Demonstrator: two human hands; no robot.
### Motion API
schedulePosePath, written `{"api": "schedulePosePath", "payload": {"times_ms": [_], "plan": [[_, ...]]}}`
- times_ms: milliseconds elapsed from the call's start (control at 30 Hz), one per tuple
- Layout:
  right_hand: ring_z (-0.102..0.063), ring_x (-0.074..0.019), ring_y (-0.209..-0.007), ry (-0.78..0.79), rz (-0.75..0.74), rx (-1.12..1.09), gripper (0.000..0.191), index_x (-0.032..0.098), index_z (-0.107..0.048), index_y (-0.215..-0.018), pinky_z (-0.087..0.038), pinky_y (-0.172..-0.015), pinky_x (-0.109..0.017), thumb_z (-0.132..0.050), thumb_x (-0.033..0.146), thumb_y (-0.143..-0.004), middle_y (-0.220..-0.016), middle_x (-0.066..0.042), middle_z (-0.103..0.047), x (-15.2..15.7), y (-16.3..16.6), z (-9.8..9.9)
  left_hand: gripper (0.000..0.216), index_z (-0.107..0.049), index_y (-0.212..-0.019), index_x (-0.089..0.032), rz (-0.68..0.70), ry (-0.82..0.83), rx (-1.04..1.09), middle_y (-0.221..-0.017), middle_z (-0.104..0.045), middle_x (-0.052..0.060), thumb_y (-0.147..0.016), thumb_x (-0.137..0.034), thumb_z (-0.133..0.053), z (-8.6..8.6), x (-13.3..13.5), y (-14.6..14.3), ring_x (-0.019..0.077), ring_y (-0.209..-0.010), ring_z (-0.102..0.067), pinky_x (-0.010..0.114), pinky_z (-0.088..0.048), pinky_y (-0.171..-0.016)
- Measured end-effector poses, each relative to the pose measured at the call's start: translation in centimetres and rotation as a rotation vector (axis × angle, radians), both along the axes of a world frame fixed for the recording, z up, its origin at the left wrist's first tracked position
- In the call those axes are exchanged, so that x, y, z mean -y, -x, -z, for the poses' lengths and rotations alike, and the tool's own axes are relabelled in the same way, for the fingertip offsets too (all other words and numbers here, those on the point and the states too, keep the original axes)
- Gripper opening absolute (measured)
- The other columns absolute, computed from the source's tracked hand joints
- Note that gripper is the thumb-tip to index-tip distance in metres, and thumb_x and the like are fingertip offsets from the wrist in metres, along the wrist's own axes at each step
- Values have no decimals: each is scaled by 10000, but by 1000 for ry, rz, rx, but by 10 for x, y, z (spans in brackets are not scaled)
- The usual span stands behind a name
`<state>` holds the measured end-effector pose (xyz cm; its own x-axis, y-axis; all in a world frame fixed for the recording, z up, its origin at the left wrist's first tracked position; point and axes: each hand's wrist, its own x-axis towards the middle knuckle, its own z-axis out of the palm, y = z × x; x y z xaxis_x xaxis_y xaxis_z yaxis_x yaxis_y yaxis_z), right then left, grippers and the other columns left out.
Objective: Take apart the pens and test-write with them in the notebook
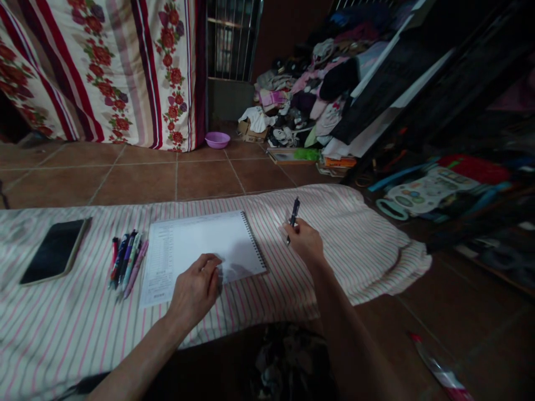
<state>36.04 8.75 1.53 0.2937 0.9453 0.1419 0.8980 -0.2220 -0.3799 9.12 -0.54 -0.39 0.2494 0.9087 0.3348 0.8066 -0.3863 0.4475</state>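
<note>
A spiral-bound notebook (209,245) lies open on a pink-striped cloth (343,234) spread over the floor. My left hand (196,289) rests on the notebook's near edge with its fingers curled and pressing the page down. Just right of the spiral binding, my right hand (305,242) holds a dark pen (293,218) upright, its tip near the cloth. A printed sheet (161,262) sticks out from under the notebook's left side.
Several coloured pens (125,259) lie left of the notebook, and a dark phone (54,250) farther left. A purple bowl (217,139) sits on the tiled floor by a floral mattress (108,67). Piled clothes (309,94) and clutter fill the right side.
</note>
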Motion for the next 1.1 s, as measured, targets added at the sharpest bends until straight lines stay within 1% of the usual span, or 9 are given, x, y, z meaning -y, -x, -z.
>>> {"api": "schedulePosePath", "payload": {"times_ms": [100, 167, 267, 400, 567, 733, 833, 933, 1100], "plan": [[-619, -233, -804, 114, -36, 161, 318, 218, -640, -968, -371, -610, -285, -452, 423, -814, -887, -93, -679, -6, -20, -7, 254, -589, -991, -184, -12, -15, -30, -1037, -616, 55, -863, -201, -371, 1, 0, 1, 138, -764, -634, 273, -537, -688], [-622, -251, -846, 184, -46, 242, 326, 213, -660, -940, -386, -630, -296, -449, 426, -813, -915, -109, -680, -12, -32, -12, 249, -587, -983, -184, -15, -11, -50, -1042, -616, 53, -866, -208, -369, 2, 0, 2, 135, -761, -636, 268, -538, -682], [-622, -264, -888, 233, -68, 297, 357, 208, -663, -972, -405, -654, -303, -432, 431, -817, -948, -119, -678, -18, -43, -14, 257, -587, -985, -180, -27, 16, -88, -1063, -611, 57, -863, -210, -363, 3, 0, 5, 145, -750, -639, 279, -542, -650], [-626, -259, -888, 236, -87, 300, 359, 210, -665, -967, -417, -664, -298, -418, 425, -820, -942, -105, -684, -24, -43, -6, 270, -590, -989, -179, -43, 43, -100, -1080, -604, 61, -864, -218, -354, 4, -1, 10, 146, -717, -639, 287, -542, -616], [-624, -256, -887, 251, -99, 296, 384, 209, -674, -922, -421, -664, -296, -414, 468, -810, -932, -104, -685, -26, -36, 3, 284, -598, -989, -183, -44, 53, -102, -1101, -597, 68, -871, -249, -348, 4, -1, 14, 153, -730, -640, 290, -541, -616], [-618, -259, -905, 288, -118, 343, 373, 201, -671, -917, -423, -681, -309, -396, 435, -825, -945, -113, -678, -25, -33, 10, 290, -598, -996, -186, -50, 52, -107, -1099, -600, 60, -873, -249, -344, 5, -1, 15, 146, -734, -638, 280, -536, -637], [-612, -252, -919, 301, -94, 333, 355, 208, -654, -950, -427, -697, -313, -403, 425, -825, -965, -110, -670, -28, -33, 16, 289, -599, -996, -183, -49, 53, -105, -1102, -599, 58, -873, -246, -344, 5, 0, 15, 146, -733, -636, 280, -531, -630], [-608, -252, -928, 328, -62, 279, 358, 217, -624, -986, -430, -712, -324, -429, 456, -805, -992, -103, -659, -33, -37, 20, 284, -601, -990, -183, -53, 71, -102, -1104, -598, 54, -871, -245, -351, 4, 0, 16, 137, -696, -629, 280, -526, -622], [-597, -261, -960, 372, 4, 212, 370, 237, -582, -1033, -430, -751, -355, -439, 469, -783, -1028, -92, -648, -41, -47, 22, 282, -604, -986, -180, -63, 75, -110, -1100, -598, 56, -865, -236, -355, 3, -1, 18, 128, -650, -616, 278, -514, -592]]}}
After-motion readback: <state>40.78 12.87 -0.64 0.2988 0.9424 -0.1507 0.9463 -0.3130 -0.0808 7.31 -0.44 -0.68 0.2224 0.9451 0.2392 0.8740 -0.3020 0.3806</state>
